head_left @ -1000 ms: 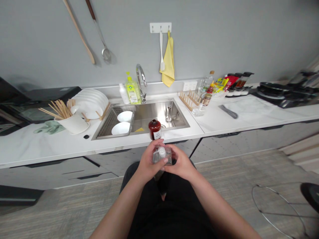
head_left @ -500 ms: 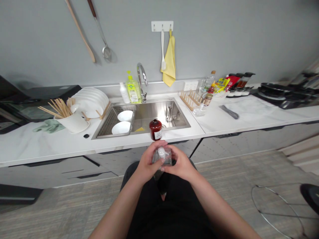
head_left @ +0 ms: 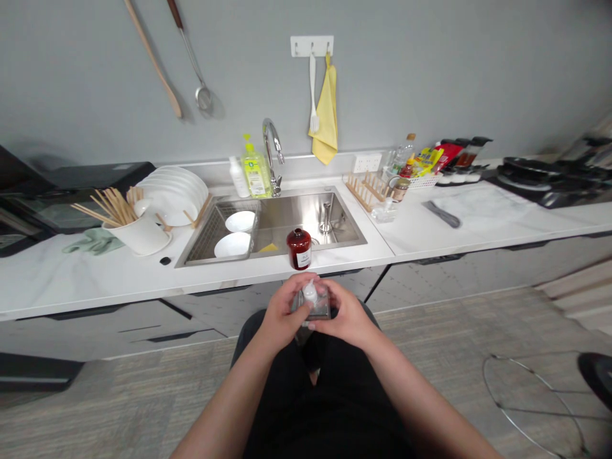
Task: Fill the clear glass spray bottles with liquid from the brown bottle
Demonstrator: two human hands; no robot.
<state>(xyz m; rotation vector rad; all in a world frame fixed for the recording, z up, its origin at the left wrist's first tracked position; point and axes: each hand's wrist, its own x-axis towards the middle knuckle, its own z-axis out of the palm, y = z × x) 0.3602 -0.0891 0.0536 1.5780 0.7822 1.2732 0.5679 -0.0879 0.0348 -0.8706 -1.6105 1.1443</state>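
Note:
Between my two hands, just in front of the counter edge, is a clear square pump bottle (head_left: 321,310) with a white pump head on top. My left hand (head_left: 289,306) wraps its left side, thumb lying by the pump head. My right hand (head_left: 343,309) grips the right side, with fingers over the far side and thumb on the near side. The pump's nozzle points away from me. Beyond my fingertips a dark red bottle (head_left: 299,248) with a white label and no pump stands on the counter at the sink's front rim.
The sink (head_left: 287,217) holds white bowls (head_left: 233,245) in a rack at its left. A green soap bottle (head_left: 257,171) stands by the faucet (head_left: 271,150). Left are a chopstick holder (head_left: 143,236) and plates (head_left: 174,191); right, a wooden rack (head_left: 366,191) and glass container (head_left: 385,211).
The white pump head has turned, its nozzle swinging from pointing right to pointing away from me. Both hands keep nearly the same place on the pump bottle.

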